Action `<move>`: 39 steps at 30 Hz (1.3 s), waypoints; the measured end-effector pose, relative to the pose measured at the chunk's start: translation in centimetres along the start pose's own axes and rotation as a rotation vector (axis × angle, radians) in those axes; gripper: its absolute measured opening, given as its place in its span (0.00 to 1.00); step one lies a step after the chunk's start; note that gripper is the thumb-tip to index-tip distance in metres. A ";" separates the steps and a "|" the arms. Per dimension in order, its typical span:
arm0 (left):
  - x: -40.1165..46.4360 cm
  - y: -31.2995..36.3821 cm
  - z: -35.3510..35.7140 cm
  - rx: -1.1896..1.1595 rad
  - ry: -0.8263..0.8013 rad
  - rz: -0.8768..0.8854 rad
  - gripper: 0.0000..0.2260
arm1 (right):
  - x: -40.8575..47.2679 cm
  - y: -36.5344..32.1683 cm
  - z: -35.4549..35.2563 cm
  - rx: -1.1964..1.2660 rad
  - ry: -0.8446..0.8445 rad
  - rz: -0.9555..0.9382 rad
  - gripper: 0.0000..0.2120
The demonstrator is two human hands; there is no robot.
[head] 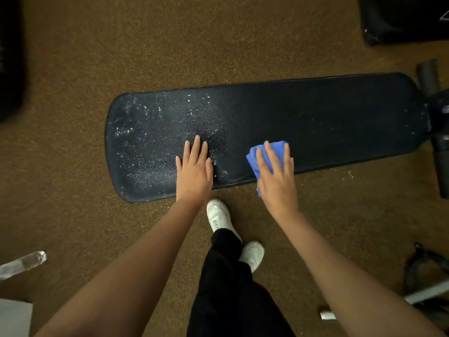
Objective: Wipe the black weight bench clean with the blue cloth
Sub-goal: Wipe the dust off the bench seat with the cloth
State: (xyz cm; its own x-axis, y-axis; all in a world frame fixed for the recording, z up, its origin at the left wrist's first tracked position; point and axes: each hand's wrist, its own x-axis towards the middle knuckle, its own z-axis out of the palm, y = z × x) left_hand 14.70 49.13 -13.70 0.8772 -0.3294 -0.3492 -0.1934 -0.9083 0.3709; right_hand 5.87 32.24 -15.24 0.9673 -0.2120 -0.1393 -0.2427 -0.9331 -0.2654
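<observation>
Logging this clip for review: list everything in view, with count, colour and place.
weight bench: one, black, lying across the floor, white specks on its left part
cloth: one, blue, on the bench's near edge under the right hand
floor: brown, speckled
clear bottle: one, lower left edge
dark equipment: one, black, top right corner
shoes: two, white, below the bench
trousers: black, bottom centre
left hand: flat on the bench, fingers straight
right hand: pressing the cloth, fingers straight
</observation>
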 end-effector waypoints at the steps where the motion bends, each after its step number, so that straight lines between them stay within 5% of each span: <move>1: 0.0 0.0 -0.1 -0.006 -0.003 0.003 0.21 | 0.0 -0.2 0.0 0.004 0.016 0.046 0.37; 5: 0.2 0.0 -0.6 -0.008 0.012 0.005 0.20 | -0.4 -3.8 1.1 0.048 0.012 0.090 0.36; 10: 0.5 -0.7 -1.1 0.030 0.016 0.048 0.20 | -1.0 -2.5 1.2 -0.043 -0.074 -0.274 0.42; 18: 0.3 -1.6 -1.2 0.020 -0.022 0.108 0.20 | -1.3 -3.3 1.2 0.122 0.050 0.238 0.36; 27: 0.5 -2.3 -1.0 -0.012 -0.010 0.155 0.24 | -1.9 -4.5 2.8 0.006 0.042 -0.091 0.40; 33: 0.4 -2.5 -1.2 -0.020 -0.022 0.168 0.20 | -1.8 -3.1 1.9 0.045 0.071 0.234 0.39; 39: 0.6 -3.1 -2.1 -0.107 0.029 0.183 0.27 | -1.4 -9.7 3.6 0.120 0.066 0.219 0.42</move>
State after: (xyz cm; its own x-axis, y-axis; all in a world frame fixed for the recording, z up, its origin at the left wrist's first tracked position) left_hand 16.76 52.26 -13.31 0.8444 -0.4775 -0.2428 -0.3046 -0.8009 0.5156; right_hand 6.58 42.61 -15.86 0.8924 -0.4275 -0.1446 -0.4503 -0.8224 -0.3478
